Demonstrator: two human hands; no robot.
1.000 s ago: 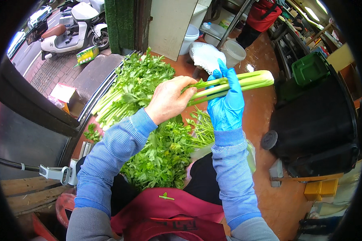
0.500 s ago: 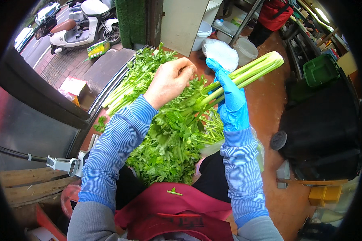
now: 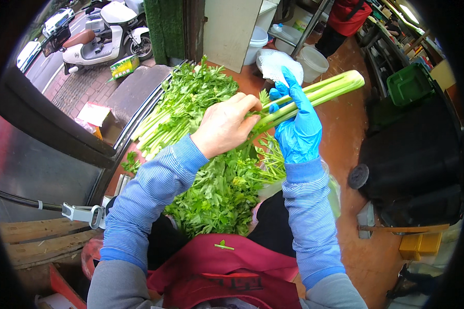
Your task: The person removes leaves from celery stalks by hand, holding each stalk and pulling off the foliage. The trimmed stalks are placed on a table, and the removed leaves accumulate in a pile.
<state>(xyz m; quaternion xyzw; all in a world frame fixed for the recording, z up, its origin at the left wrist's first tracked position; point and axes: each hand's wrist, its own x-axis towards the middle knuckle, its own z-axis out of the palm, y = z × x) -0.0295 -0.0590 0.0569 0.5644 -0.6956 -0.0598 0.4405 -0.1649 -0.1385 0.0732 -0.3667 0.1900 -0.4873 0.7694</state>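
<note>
My right hand [image 3: 300, 131], in a blue glove, holds a bunch of celery [image 3: 340, 85] from beneath, its pale base pointing to the far right. My bare left hand [image 3: 228, 124] has its fingers closed on the leafy end of the same bunch, where the thin stems are mostly hidden behind it. Below both hands spreads a heap of celery leaves [image 3: 216, 201], lying between my knees. Beyond my left wrist, several celery bunches [image 3: 157, 121] lie side by side, leaves to the far side. A small leafy scrap [image 3: 224, 245] rests on my dark red apron [image 3: 211, 262].
Thin cut stems [image 3: 272, 165] lie right of the heap, by a clear plastic bag [image 3: 332, 193]. White buckets [image 3: 312, 63] and a metal rack stand ahead. A black bin [image 3: 407, 175] and a green crate [image 3: 410, 86] are at right. A doorsill borders the left, with a scooter [image 3: 108, 38] outside.
My left hand has come down and right onto the celery's leafy end. The bunch's hanging leaves no longer show in front of the heap. My right hand has shifted slightly.
</note>
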